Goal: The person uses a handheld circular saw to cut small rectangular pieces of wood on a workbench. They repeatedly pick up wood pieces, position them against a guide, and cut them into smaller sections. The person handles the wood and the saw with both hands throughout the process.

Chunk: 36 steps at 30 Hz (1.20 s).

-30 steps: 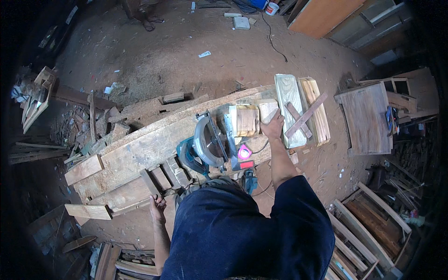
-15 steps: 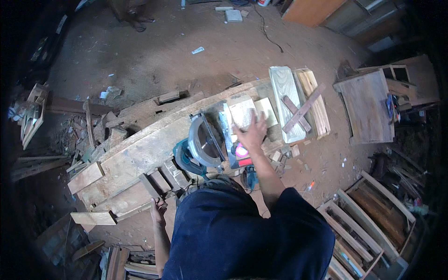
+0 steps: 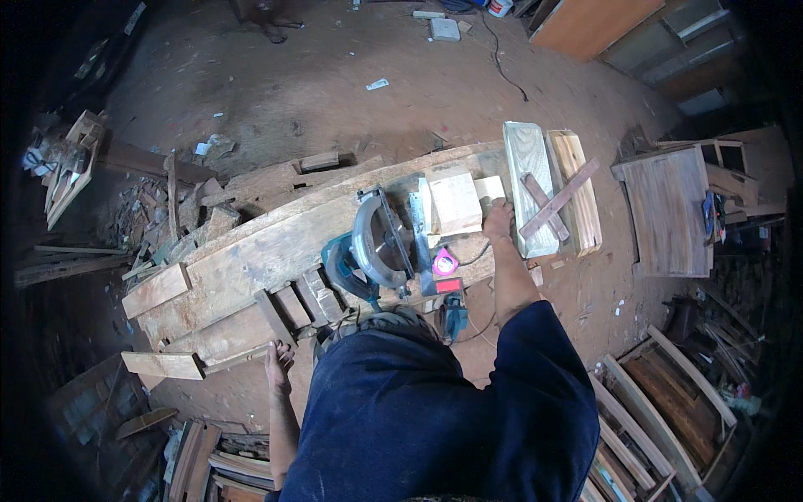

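At the right part of a long wooden bench, my right hand (image 3: 499, 219) is closed at the near right corner of a small pale wooden block (image 3: 488, 187); its fingertips are partly hidden. Left of that sits a larger pale block (image 3: 456, 204). A metal square (image 3: 420, 238) with a red patch lies along it, and a pink tape measure (image 3: 445, 262) rests by the square. Further left stands a teal circular saw (image 3: 361, 251). My left hand (image 3: 278, 366) hangs by the bench's near edge, fingers loosely bent and apart, with nothing visible in it.
Thick boards (image 3: 530, 188) lie right of my right hand, with two crossed brown strips (image 3: 556, 205) on top. Another teal power tool (image 3: 454, 316) sits close to my body. Scrap wood (image 3: 226, 201) is heaped behind the bench (image 3: 276, 226); wooden frames (image 3: 669, 402) stand at lower right.
My right hand has moved right, from spread over the large block to the small block's near corner, uncovering the large block and tape measure. The view has shifted slightly. My left hand stays low.
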Available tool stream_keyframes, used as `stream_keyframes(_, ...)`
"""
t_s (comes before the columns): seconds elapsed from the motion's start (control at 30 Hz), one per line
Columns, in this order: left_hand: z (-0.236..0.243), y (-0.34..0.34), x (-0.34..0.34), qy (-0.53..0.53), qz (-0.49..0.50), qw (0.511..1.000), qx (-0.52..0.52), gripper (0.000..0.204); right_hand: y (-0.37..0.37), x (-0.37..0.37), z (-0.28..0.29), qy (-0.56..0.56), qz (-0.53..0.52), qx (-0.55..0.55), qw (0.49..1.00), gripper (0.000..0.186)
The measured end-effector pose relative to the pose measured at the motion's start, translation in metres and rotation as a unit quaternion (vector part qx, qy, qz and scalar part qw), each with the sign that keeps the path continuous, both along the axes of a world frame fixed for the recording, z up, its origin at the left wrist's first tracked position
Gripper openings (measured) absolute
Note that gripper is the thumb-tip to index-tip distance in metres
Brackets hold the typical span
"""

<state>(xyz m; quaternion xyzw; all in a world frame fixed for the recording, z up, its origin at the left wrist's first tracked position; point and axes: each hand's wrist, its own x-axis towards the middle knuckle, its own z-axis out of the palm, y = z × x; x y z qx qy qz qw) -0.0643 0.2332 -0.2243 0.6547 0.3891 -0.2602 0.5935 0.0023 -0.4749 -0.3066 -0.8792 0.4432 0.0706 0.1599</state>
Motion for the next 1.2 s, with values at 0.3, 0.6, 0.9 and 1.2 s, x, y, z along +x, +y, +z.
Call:
stream_keyframes(0.3,-0.009,0.015,-0.067,0.037,0.022,0.999,0.0,0.075,0.089,-0.095,0.058,-0.528,-0.265,0.465,0.66,0.054)
stream_keyframes(0.6,-0.011,0.018,-0.07,0.049,-0.046,0.997,0.028,0.072,0.159,-0.02,0.185,-0.348,0.114,-0.044,0.929,0.076)
stream_keyframes(0.9,0.018,0.026,-0.099,-0.008,0.052,0.998,0.016,0.071,0.161,0.01,0.134,-0.178,0.141,-0.148,0.963,0.082)
stream_keyframes(1.2,-0.011,0.062,-0.197,0.145,0.01,0.987,0.073,0.076,0.181,-0.072,0.066,-0.302,-0.247,0.379,0.839,0.034)
